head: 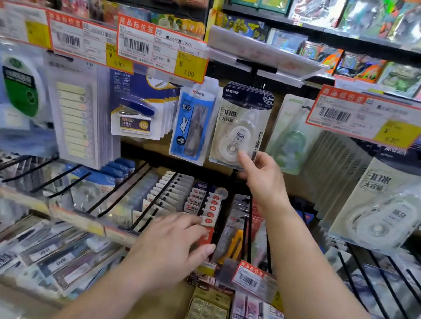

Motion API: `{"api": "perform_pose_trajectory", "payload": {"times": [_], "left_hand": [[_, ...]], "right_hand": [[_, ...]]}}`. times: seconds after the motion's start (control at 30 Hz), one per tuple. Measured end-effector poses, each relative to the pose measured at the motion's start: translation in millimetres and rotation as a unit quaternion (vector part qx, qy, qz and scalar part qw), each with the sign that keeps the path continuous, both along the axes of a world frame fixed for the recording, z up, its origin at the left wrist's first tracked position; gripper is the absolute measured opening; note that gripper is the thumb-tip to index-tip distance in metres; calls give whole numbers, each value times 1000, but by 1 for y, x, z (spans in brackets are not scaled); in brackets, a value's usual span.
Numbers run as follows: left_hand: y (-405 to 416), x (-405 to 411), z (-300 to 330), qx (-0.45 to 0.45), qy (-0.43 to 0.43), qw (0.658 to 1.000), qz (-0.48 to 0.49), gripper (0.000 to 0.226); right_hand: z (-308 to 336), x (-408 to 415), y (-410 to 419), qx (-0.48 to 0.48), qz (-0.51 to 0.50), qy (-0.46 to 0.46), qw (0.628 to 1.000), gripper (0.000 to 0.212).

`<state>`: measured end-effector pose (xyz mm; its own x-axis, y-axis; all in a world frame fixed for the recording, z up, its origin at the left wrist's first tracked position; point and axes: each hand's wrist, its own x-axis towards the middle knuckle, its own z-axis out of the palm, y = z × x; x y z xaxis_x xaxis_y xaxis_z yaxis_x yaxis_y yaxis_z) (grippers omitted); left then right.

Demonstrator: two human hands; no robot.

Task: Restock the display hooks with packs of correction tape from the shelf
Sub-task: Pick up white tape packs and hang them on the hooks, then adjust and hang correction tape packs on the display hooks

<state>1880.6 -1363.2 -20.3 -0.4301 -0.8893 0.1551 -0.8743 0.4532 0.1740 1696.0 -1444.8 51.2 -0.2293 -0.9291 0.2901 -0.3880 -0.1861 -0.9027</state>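
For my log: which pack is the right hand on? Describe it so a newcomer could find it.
Find the yellow 3.00 price tag. Just right of it hangs a stack of tape packs, gripped at its bottom edge by the right hand. Unlike the blue rabbit pack beside it, it is beige with a navy header.

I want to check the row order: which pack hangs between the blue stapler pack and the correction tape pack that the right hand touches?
In the head view, a blue tape-measure pack with a white rabbit hangs between the stapler pack and the correction tape pack that the right hand holds.
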Motion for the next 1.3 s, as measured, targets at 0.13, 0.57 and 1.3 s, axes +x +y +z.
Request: {"api": "perform_pose_trajectory", "payload": {"times": [0.13,0.57,1.3], "left_hand": [[-2,-1,0,1,-11,1000,5,56],[43,-16,30,-24,5,996,83,57],[209,-229,-15,3,54,995,-84,50]], "right_hand": [[0,-5,1,19,3,8,1000,53],[-7,-5,96,59,18,135,989,48],[-89,-202,342,126,-138,223,957,40]]}}
